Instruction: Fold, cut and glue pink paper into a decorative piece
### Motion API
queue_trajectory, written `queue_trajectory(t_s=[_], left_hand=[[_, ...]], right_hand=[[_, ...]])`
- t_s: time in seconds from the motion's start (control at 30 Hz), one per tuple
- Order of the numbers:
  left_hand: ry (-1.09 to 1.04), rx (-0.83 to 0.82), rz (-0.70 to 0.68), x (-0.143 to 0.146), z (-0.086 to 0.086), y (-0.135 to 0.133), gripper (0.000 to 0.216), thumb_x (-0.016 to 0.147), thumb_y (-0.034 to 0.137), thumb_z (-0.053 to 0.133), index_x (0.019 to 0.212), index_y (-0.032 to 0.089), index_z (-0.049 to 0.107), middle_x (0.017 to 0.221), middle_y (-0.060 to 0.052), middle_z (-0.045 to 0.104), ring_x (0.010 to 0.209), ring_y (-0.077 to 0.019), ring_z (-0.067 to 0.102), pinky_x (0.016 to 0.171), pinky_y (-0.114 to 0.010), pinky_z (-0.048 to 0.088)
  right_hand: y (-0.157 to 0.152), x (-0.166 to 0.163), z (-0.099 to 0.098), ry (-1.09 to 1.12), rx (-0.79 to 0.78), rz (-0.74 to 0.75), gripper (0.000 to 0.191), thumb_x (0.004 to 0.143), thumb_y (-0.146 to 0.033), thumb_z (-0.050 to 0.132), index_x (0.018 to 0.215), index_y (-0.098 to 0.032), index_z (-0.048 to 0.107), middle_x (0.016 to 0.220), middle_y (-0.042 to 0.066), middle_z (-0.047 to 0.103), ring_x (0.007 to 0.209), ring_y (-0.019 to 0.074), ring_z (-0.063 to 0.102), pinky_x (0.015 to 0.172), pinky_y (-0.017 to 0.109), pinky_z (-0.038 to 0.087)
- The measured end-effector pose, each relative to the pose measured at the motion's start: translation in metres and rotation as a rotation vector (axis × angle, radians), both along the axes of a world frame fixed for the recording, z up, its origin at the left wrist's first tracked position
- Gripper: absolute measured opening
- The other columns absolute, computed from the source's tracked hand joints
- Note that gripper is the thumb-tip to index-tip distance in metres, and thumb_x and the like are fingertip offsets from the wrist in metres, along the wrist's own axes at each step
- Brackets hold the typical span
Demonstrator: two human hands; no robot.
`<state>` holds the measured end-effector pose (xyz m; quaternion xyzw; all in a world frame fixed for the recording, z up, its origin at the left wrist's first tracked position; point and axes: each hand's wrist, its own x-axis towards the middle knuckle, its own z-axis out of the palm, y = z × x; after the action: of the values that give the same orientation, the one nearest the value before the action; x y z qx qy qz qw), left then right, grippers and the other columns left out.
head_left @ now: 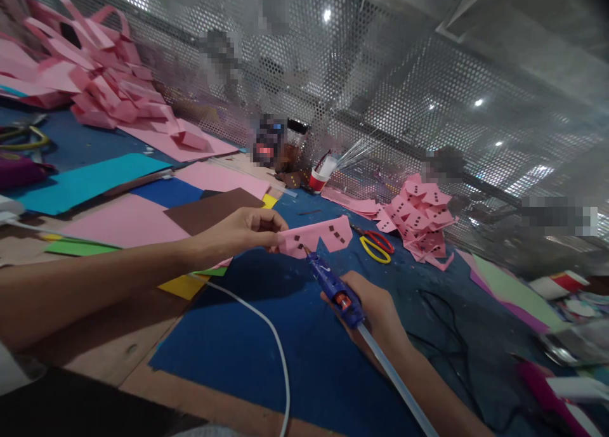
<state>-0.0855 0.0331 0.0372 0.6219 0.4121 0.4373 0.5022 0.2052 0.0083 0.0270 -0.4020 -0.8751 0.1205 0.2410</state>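
Note:
Between thumb and fingers, my left hand (245, 229) pinches the left end of a pink paper cutout (328, 235). Small dark squares dot the cutout, and a notch is cut in its lower edge. My right hand (375, 304) is wrapped round a blue glue gun (333, 288), with a long clear glue stick (397, 377) coming out of its back. The nozzle is at the cutout's lower edge, close to a dark square; whether it touches cannot be made out. Behind the right hand lie scissors (377, 245) with red and yellow handles.
Pink cutouts with dark squares are heaped (421, 218) at the back right. Folded pink strips (109, 82) pile up at the back left. Coloured sheets (128, 218) spread over the left side. A white cable (266, 319) crosses the blue surface (228, 354). A red-and-white cup (320, 178) stands near the mesh.

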Motion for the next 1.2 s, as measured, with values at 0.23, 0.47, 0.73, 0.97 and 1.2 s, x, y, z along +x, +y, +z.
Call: queue_trajectory(t_s=[0.23,0.47,0.73,0.97,1.2], left_hand=[[-0.004,0.0,0.002,0.0001,-0.0008,0.0003,0.016,0.081,0.029,0.073,0.087,0.015,0.067,0.078,-0.002,0.07,0.072,-0.0117,0.06,0.07,-0.023,0.049],[-0.004,-0.012,0.04,0.0001,0.0031,-0.0005,0.016,0.081,0.028,0.073,0.087,0.015,0.066,0.078,-0.001,0.067,0.071,-0.0116,0.06,0.07,-0.023,0.048],[-0.003,-0.018,0.022,0.0007,0.003,-0.0008,0.015,0.08,0.027,0.074,0.085,0.015,0.067,0.077,-0.001,0.067,0.071,-0.0121,0.059,0.07,-0.024,0.049],[-0.012,-0.006,0.0,-0.0006,0.0001,0.0006,0.014,0.082,0.028,0.073,0.086,0.015,0.066,0.078,-0.001,0.068,0.072,-0.0115,0.06,0.07,-0.023,0.049],[-0.01,-0.004,0.01,-0.0002,0.0021,0.0001,0.015,0.082,0.028,0.073,0.085,0.015,0.066,0.077,-0.001,0.066,0.071,-0.0115,0.058,0.069,-0.023,0.048]], right_hand=[[0.0015,0.0003,0.002,0.003,0.023,0.025,0.023,0.074,-0.007,0.062,0.091,-0.023,0.061,0.076,-0.005,0.062,0.064,0.0126,0.06,0.061,0.021,0.038],[0.0007,-0.0015,0.0032,0.023,-0.004,0.083,0.02,0.079,-0.009,0.061,0.093,-0.022,0.061,0.083,-0.003,0.065,0.071,0.0135,0.064,0.065,0.02,0.041],[0.0008,-0.0019,0.0003,0.013,-0.008,0.083,0.021,0.079,-0.008,0.06,0.093,-0.023,0.063,0.085,-0.002,0.068,0.073,0.0142,0.066,0.066,0.021,0.042],[0.0002,-0.0026,0.001,0.017,0.006,0.058,0.021,0.078,-0.008,0.06,0.092,-0.023,0.062,0.081,-0.003,0.067,0.069,0.0134,0.064,0.064,0.021,0.04],[0.0004,-0.0009,0.002,0.005,0.027,0.084,0.022,0.076,-0.007,0.06,0.092,-0.022,0.061,0.083,-0.002,0.067,0.071,0.0145,0.065,0.064,0.021,0.041]])
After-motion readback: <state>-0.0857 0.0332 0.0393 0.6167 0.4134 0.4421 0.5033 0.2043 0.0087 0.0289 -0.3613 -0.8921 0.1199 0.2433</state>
